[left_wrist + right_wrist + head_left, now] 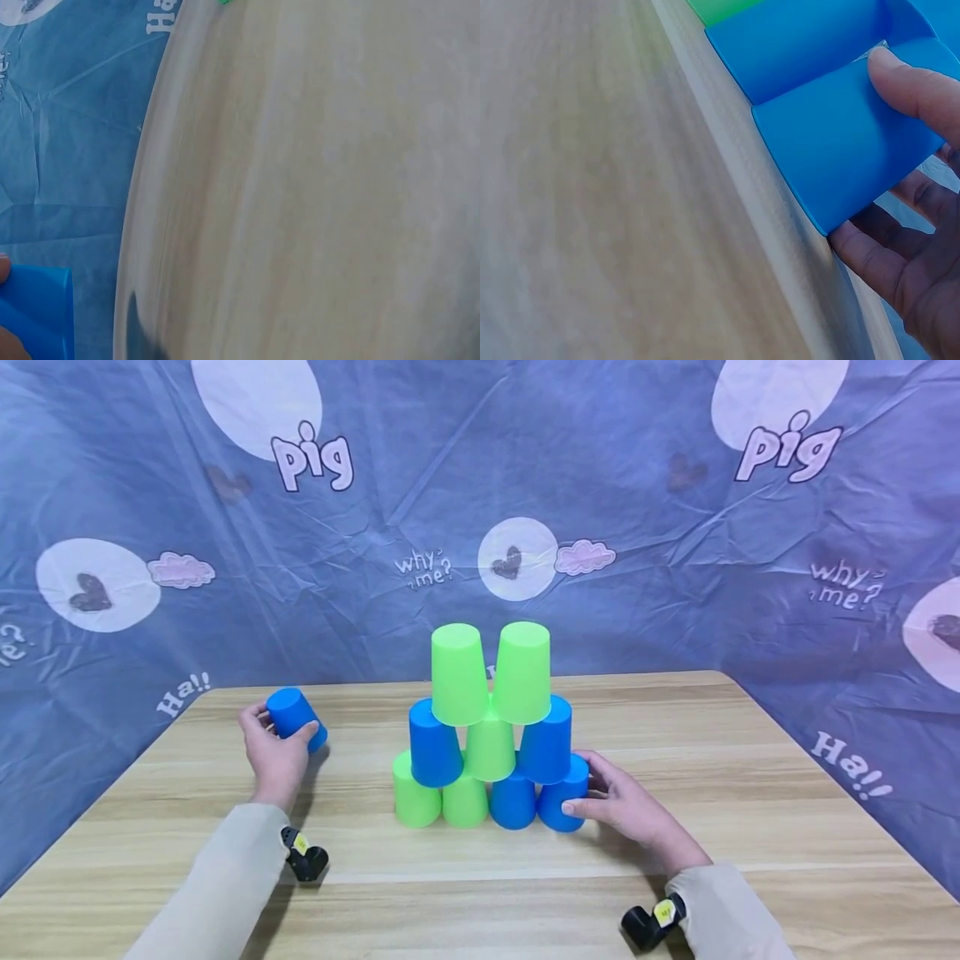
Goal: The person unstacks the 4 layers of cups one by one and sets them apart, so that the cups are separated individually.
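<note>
A pyramid of upside-down cups stands mid-table in the head view. Its bottom row has two green cups [417,793] on the left and two blue ones on the right. Above them, a green cup [491,747] sits between two blue cups [435,743]; two more green cups [459,677] form the top row, slightly apart. My right hand [622,802] holds the rightmost bottom blue cup [840,142], thumb in front and fingers around its right side. Left of the stack, my left hand [277,760] grips a separate blue cup [291,714], tilted with its base up; its rim shows in the left wrist view.
The wood-grain table [360,910] ends at a back edge against a blue printed cloth [420,468]. The cloth also hangs past both table sides. A black wrist device [306,860] is on the left sleeve, another [652,922] on the right.
</note>
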